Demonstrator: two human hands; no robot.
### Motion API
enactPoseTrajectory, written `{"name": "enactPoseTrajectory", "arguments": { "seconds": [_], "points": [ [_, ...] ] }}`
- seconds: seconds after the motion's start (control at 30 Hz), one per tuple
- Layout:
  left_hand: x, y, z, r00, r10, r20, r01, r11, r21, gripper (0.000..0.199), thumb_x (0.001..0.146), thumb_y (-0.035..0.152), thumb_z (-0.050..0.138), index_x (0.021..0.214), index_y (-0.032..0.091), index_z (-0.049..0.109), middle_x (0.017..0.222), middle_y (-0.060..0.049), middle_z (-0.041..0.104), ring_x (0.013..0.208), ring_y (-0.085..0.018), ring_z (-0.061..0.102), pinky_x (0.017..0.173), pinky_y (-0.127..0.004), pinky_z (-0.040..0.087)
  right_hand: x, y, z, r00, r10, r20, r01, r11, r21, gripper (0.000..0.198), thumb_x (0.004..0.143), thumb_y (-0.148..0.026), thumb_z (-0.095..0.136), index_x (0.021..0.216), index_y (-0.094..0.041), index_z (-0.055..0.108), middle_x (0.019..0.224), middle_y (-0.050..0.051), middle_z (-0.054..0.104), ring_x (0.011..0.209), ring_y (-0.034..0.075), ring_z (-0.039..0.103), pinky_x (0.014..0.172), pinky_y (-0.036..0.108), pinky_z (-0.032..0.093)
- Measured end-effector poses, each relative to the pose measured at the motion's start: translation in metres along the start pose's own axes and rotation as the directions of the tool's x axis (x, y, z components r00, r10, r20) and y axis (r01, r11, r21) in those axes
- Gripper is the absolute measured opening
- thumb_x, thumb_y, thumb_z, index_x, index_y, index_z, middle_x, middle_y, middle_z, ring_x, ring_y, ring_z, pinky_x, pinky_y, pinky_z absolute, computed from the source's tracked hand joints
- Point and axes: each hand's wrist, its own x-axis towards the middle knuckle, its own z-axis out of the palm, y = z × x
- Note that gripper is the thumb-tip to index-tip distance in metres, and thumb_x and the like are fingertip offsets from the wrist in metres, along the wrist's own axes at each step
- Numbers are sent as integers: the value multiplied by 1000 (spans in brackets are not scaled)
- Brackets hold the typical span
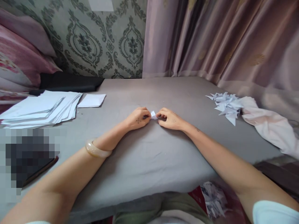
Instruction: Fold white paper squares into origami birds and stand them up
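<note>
A small piece of folded white paper point(153, 114) with pointed tips is pinched between my two hands, at the middle of the grey cloth-covered surface point(144, 168). My left hand point(139, 118) grips its left side with curled fingers, a pale bangle on that wrist. On the opposite side, my right hand point(169, 119) closes thumb and fingers on the paper's right edge. The fingertips cover part of the paper, so its full shape is hidden.
Stacked white sheets point(35, 107) lie at the left beside a smaller paper pile point(92, 100). Several folded paper pieces point(227, 105) heap at the right, against a pale cloth point(266, 124). More folded pieces point(213, 199) sit below the near edge. A blurred dark object point(30, 158) lies front left.
</note>
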Motion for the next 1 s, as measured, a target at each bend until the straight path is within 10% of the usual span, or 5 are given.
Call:
{"name": "enactPoseTrajectory", "arguments": {
  "seconds": [1.0],
  "points": [
    [4,22,-4,825,-560,78,556,780,-285,24,75,36,61,64,15,61,46,3,40,41,-7,33,42,-23,24,17,-1,3,986,161,-44,-162,987,-12,31,77,-42,58,57,-18,55,59,1,53,64,14,51,59,25,36]
  ]
}}
